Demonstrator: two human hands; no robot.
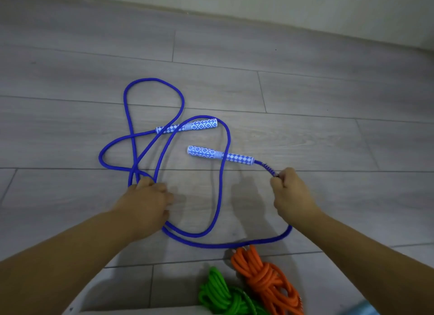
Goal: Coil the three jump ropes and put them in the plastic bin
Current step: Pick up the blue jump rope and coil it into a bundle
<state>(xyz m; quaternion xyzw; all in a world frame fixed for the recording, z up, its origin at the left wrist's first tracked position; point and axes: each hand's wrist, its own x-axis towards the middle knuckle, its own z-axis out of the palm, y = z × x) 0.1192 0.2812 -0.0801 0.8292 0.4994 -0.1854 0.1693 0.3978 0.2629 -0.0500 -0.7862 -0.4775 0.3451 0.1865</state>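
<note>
A blue jump rope [153,89] lies in loose loops on the grey floor. It has two blue-and-white patterned handles, one further away [187,126] and one nearer [219,155]. My left hand [146,197] rests on the rope where several strands cross, fingers curled over them. My right hand [287,192] pinches the rope just below the spring end of the nearer handle. An orange rope [265,282] and a green rope [220,293] lie coiled at the bottom, inside the clear plastic bin [77,307].
The grey plank floor [328,127] stretches ahead to a pale wall and skirting [305,12] at the top. A light blue object [366,311] shows at the bottom right corner.
</note>
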